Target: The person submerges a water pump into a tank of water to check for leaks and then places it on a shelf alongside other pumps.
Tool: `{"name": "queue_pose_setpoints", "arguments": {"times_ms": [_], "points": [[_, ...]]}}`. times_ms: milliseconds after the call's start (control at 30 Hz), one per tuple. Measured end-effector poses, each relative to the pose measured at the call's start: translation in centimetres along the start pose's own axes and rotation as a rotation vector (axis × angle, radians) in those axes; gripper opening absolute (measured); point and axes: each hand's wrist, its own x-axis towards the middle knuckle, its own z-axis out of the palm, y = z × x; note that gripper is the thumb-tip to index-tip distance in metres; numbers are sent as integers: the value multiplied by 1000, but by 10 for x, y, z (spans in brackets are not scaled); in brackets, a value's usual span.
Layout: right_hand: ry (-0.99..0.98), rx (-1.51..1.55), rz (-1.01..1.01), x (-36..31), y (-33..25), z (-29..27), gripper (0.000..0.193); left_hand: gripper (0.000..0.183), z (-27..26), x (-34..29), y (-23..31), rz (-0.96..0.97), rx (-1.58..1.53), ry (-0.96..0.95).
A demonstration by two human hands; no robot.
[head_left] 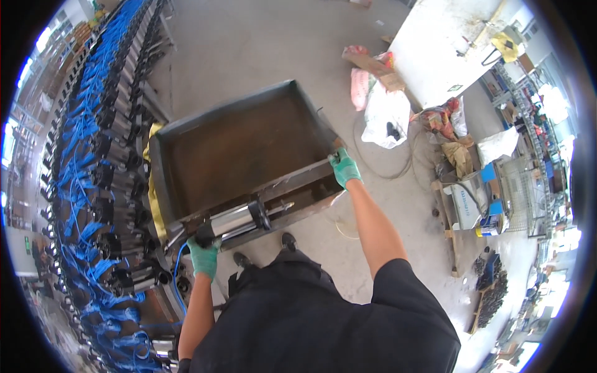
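A large shallow metal tank (249, 143) with a brown, stained inside and grey rim stands in front of me. Across its near ledge lies an air cylinder (233, 222), with a silver barrel, black end caps and a rod toward the right. My left hand (204, 258), in a green glove, is closed around the cylinder's left black end; part of its grip is hidden. My right hand (344, 168), also green-gloved, grips the near right corner of the tank's rim. A thin blue hose (177, 273) runs beside my left hand.
On the left stretches a long rack of similar cylinders (118, 211) with blue hoses (78, 168). Yellow material (153, 199) lines the tank's left side. White sacks (385, 115), a white cabinet (435, 50), a loose cable (392, 177) and a wooden pallet (453, 248) stand at right.
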Motion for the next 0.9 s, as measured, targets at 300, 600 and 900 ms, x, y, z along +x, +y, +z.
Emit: {"name": "queue_pose_setpoints", "arguments": {"times_ms": [300, 600, 900], "points": [[-610, 576, 359, -113, -89, 10, 15, 62, -8, 5, -4, -48, 72, -8], [-611, 769, 438, -129, -87, 41, 22, 59, -11, 6, 9, -61, 155, -5], [-541, 791, 472, -129, -91, 51, 26, 65, -15, 8, 24, -94, 373, 39]]}}
